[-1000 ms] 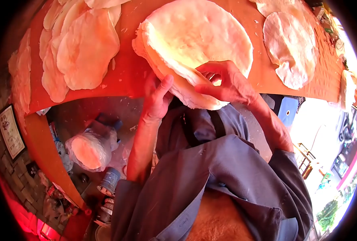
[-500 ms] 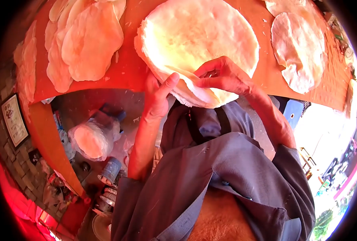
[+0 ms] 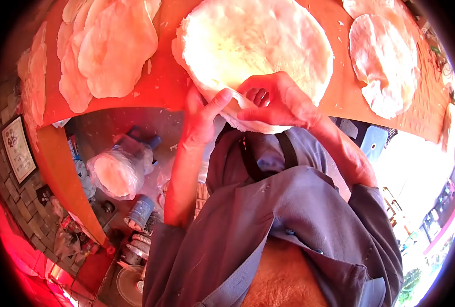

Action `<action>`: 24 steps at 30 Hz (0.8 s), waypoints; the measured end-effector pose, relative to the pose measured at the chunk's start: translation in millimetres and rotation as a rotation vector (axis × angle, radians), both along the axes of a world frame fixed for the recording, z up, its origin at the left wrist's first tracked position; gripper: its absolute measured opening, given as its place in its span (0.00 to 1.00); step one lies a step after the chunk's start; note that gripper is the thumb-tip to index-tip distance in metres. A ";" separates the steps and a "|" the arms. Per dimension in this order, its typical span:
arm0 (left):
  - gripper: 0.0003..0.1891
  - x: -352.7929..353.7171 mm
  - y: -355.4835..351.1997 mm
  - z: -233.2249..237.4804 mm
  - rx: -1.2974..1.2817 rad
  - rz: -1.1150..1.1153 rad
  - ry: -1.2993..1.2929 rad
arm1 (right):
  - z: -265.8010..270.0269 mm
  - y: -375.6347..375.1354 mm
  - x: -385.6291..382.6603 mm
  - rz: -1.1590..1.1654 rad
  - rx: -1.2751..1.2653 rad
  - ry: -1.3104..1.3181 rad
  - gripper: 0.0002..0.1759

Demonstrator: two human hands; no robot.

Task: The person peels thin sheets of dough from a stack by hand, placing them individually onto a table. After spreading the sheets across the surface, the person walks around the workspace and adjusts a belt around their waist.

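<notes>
A large round stack of thin flat dough sheets (image 3: 258,43) lies at the table's near edge, its front rim hanging over. My left hand (image 3: 203,115) grips the stack's left front rim, thumb on top and the other fingers hidden beneath. With fingers curled, my right hand (image 3: 281,100) pinches the front edge of the upper sheet, which is lifted a little in a fold between both hands. The lower layers show below the fold, above my lap.
Overlapping dough sheets (image 3: 117,48) lie on the red table (image 3: 166,77) at the left, and more sheets (image 3: 383,64) at the right. Below the table are a plastic-wrapped bundle (image 3: 114,174) and a blue can (image 3: 140,212). A framed sheet (image 3: 18,148) stands far left.
My right hand has shifted slightly left and its fingers have curled further over the dough's edge. The folded front rim has changed shape. My left hand keeps its hold.
</notes>
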State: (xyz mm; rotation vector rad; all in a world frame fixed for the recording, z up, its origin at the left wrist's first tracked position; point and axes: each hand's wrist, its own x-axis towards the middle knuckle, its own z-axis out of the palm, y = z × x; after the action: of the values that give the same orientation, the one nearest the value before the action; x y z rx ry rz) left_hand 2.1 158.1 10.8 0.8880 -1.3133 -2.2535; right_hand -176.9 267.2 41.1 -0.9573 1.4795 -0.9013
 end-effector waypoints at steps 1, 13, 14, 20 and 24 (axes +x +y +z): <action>0.36 1.3 -1.3 -1.6 0.001 -0.009 0.012 | -5.2 -0.5 -2.0 -0.018 0.020 -0.034 0.19; 0.35 8.4 -1.7 -6.1 0.007 -0.014 -0.027 | -6.0 -3.2 2.2 -0.028 0.019 -0.093 0.15; 0.35 7.1 -1.3 -3.2 0.011 -0.013 -0.024 | -6.8 -1.7 1.2 -0.038 0.007 -0.102 0.14; 0.30 6.0 -1.4 3.4 0.025 -0.015 -0.004 | -19.8 1.3 -3.2 -0.099 -0.001 -0.073 0.14; 0.19 14.5 -1.0 -4.8 0.065 0.015 -0.083 | -25.9 -0.4 17.8 -0.096 -0.133 0.342 0.12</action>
State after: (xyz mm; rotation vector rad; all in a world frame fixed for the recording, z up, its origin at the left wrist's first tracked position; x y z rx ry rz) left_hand 16.7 157.1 5.9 1.0206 -1.2709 -2.2814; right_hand -159.1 266.8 15.2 -1.1912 1.7832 -0.9476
